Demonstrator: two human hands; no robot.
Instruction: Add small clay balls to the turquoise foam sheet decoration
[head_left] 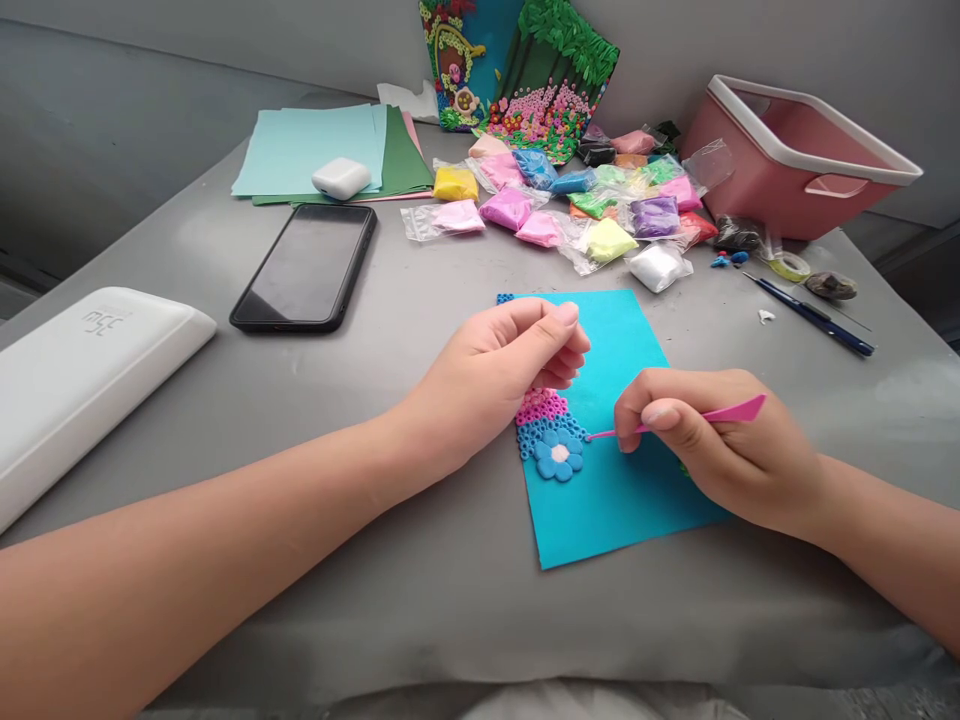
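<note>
Sheet: a turquoise foam sheet [622, 500] is laid flat on the grey bench [420, 400], near its front edge; parts of it are covered by both hands.
Clay work: rows of pink beads [541, 406] and blue beads [551, 428] are seen along the sheet's left edge, with a blue clay flower [559, 457] just below; the upper rows are hidden under the left hand.
Left hand [499, 375]: rested over the sheet's left edge, fingers curled, thumb pressed to the forefinger; whether anything is pinched between them cannot be told.
Right hand [712, 445]: fingers are clamped on a pink sculpting tool [720, 413], its thin tip laid beside the blue beads; the middle of the tool is hidden by the fingers.
Behind: clay packets [592, 200] in many colours are heaped, several too crumpled to make out.
Left side: a black phone [307, 265], a white earbud case [341, 177] on coloured paper [300, 150], and a white case [75, 370] cut off by the picture's edge.
Right side: a pink bin [795, 160] and a dark blue tool [814, 315].
</note>
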